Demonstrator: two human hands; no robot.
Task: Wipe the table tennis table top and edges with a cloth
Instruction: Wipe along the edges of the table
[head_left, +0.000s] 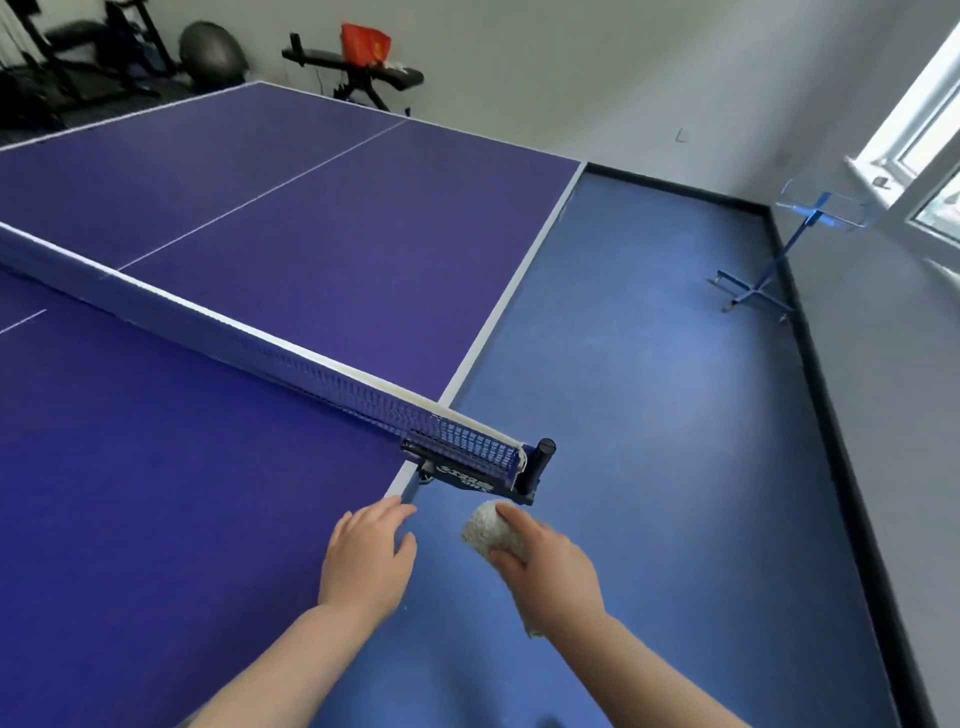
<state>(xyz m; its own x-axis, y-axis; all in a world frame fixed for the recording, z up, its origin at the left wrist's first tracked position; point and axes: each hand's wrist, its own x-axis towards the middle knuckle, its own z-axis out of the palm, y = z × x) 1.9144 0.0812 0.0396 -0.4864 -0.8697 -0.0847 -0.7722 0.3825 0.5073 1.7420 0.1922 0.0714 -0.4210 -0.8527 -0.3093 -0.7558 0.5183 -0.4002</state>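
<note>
Head view: both hands hovered at the near right side of the bench, beside the net post.

The right hand (540, 566) had its grip clamped round a balled pale cloth (491, 530), held out over the floor (649, 415) just off the bench (156, 467) and not touching its top or edge. The left hand (366, 553) lay with fingers relaxed and apart over the near side edge. The net clamp (467, 475) and post (540, 462) jutted out directly ahead of the cloth; a wipe along the edge could likely snag there or skip the strip beneath the clamp. The net (260, 353) blocked a sweep to the far half. A blue stand (763, 270) stood well apart, far right.
</note>
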